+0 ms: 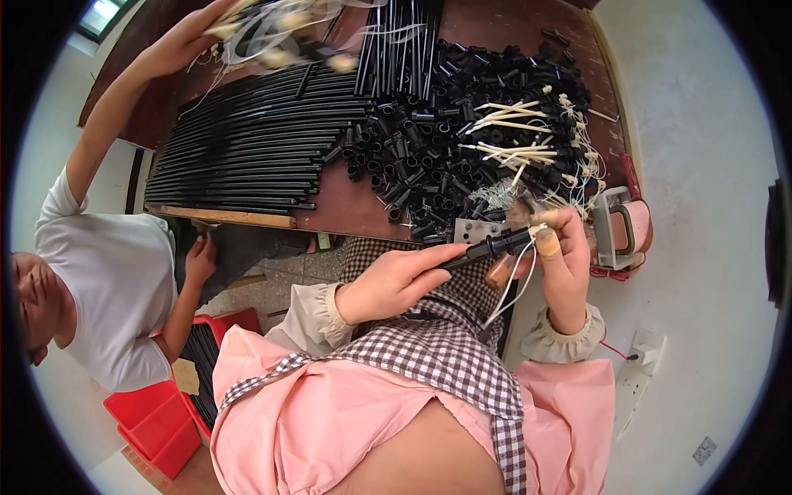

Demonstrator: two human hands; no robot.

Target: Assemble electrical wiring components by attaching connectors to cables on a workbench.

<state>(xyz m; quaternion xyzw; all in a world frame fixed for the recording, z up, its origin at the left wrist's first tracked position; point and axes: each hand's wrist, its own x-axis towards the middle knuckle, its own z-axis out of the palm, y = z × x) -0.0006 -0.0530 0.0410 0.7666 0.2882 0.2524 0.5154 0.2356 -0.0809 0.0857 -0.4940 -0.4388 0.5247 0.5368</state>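
My left hand (400, 285) is closed round a black plastic tube fitting (495, 247), held level above my lap at the table's near edge. At the tube's right end, my right hand (564, 268) pinches a small cream connector (537, 230) between thumb and fingers. Tan wraps cover the thumb and a fingertip. Thin white wires (521, 289) hang in a loop from the connector. Just under the tube is a brownish cylindrical piece (500, 271), partly hidden. A metal block with holes (478, 232) sits on the table edge behind my hands.
Black fittings (412, 153) heap over the brown table (342, 198), beside long black rods (247, 140) and cream-tipped wires (516, 153). A grey-and-pink device (620, 229) stands right, near the wall. At left, a co-worker's hand (186, 41) holds blurred white wires; red bins (157, 421) are below.
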